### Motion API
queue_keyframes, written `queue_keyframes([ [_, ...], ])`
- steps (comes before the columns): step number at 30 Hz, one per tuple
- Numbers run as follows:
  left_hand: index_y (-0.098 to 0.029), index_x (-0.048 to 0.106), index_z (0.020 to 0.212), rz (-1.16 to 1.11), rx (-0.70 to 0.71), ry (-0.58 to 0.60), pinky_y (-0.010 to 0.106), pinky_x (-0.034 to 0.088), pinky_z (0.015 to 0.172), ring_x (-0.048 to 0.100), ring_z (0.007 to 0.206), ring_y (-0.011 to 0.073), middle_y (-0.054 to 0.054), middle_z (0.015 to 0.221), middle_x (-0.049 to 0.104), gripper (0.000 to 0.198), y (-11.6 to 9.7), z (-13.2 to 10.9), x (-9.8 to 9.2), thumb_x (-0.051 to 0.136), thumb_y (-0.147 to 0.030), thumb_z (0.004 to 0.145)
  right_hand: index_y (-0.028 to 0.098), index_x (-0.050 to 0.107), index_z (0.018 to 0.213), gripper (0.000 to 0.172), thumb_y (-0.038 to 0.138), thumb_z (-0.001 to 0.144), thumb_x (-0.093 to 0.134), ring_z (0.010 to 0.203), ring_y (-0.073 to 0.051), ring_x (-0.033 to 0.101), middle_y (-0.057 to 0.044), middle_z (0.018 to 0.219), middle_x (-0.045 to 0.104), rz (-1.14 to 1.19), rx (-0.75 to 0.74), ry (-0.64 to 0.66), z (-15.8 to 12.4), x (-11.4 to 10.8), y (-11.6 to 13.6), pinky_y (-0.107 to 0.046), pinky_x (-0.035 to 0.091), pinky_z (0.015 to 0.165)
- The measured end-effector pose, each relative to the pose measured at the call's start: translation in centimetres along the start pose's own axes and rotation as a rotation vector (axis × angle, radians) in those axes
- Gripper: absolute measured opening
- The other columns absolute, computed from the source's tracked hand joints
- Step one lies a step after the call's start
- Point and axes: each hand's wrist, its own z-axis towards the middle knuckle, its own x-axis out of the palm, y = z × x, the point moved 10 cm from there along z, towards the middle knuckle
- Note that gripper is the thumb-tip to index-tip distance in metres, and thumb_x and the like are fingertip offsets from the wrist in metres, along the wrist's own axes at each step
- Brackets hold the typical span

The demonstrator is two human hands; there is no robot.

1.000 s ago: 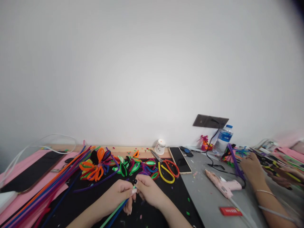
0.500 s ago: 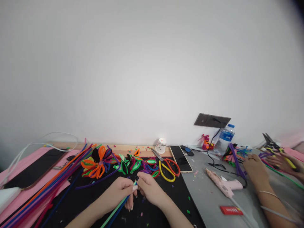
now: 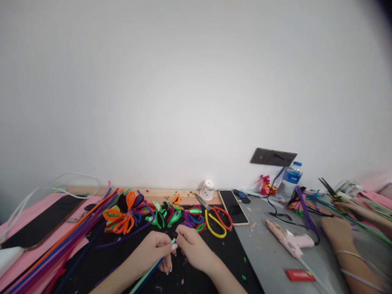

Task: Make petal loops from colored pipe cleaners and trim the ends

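Observation:
Green and blue pipe cleaners [image 3: 146, 276] run up from the bottom edge into my left hand [image 3: 157, 250], which is closed round them. My right hand [image 3: 191, 246] pinches the upper ends at the same spot, its thumb and fingertips touching those of the left. The very tips are mostly covered by my fingers. Just beyond my hands lie an orange pipe-cleaner flower [image 3: 126, 213] and several green, purple and red looped pieces [image 3: 171, 214]. Scissors [image 3: 216, 220] with yellow and red handles rest to the right of these.
Long pipe cleaners [image 3: 78, 234] lie on the left beside a dark phone-like slab [image 3: 39, 222]. To the right are a phone [image 3: 234, 207], a paper cup [image 3: 207, 190], a pink glue gun [image 3: 290, 241], a red box [image 3: 300, 275], a water bottle [image 3: 290, 179] and a co-worker's arm [image 3: 347, 249].
My hands stay together on the pipe cleaners, with only slight finger movement. At the right, the co-worker's hands and the pliers have shifted leftward. The view has tilted slightly.

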Motion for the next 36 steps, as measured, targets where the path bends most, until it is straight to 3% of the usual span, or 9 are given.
queue_keyframes([
  [10,-0.014,0.053,0.06,-0.007,0.023,0.037,0.02,0.039,0.04,0.056,0.037,0.0127,0.002,0.044,0.064,0.035,-0.1,-0.1,0.6,0.061,-0.048,0.067,0.017,0.041,0.063,0.016,0.008,0.076,0.042,0.054,-0.008,0.035,0.006,0.057,0.038,-0.108,-0.045,-0.065,-0.2,-0.7,0.9,-0.018,0.026,0.049],
  [16,-0.013,0.056,0.07,-0.059,0.033,0.126,0.02,0.042,0.043,0.058,0.04,0.0124,0.004,0.05,0.067,0.039,0.2,-0.4,1.3,0.056,-0.052,0.072,0.018,0.042,0.064,0.017,0.008,0.077,0.04,0.053,-0.008,0.036,0.006,0.055,0.041,-0.167,-0.06,-0.043,-0.3,-0.5,1.0,-0.018,0.026,0.049],
  [22,-0.013,0.057,0.063,-0.035,0.022,0.122,0.02,0.041,0.042,0.057,0.039,0.0123,0.004,0.048,0.066,0.037,-0.2,-0.7,1.3,0.058,-0.049,0.071,0.017,0.042,0.064,0.017,0.009,0.079,0.041,0.056,-0.008,0.038,0.006,0.058,0.042,-0.159,-0.092,-0.023,-0.4,-0.5,1.6,-0.018,0.027,0.05],
  [30,-0.012,0.06,0.063,-0.034,0.043,0.152,0.02,0.042,0.044,0.057,0.039,0.0119,0.004,0.048,0.067,0.031,-0.5,-1.1,1.5,0.058,-0.041,0.073,0.018,0.042,0.066,0.013,0.015,0.079,0.044,0.041,-0.006,0.03,0.009,0.047,0.036,0.183,0.099,0.093,-0.4,0.8,-0.9,-0.017,0.021,0.039],
  [36,-0.011,0.06,0.063,-0.076,0.046,0.173,0.019,0.043,0.042,0.057,0.039,0.0118,0.004,0.048,0.067,0.031,-0.9,-1.3,1.8,0.058,-0.04,0.073,0.018,0.041,0.066,0.015,0.024,0.077,0.051,0.034,-0.003,0.026,0.011,0.043,0.036,0.431,0.172,0.157,-0.5,1.5,-1.1,-0.016,0.019,0.035],
])
